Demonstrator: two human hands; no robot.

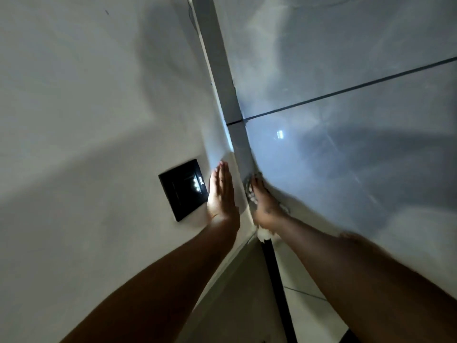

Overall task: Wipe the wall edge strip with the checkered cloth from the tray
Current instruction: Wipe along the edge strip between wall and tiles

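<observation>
The right hand (263,206), just right of frame centre, presses a cloth (249,191) against the strip (223,78), its grip closed over the fabric. The cloth is mostly hidden under that hand; only pale, blurred bits show, so its check is hard to make out. The left hand (220,194) lies flat and spread on the wall (86,95), holding nothing, beside a black switch (183,189). Both forearms reach up from the lower frame.

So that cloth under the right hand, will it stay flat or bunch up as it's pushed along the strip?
The cloth looks soft: it is crumpled around the right hand, so it probably bunches. The edge strip and tiles look glossy, so it likely slides easily.
</observation>
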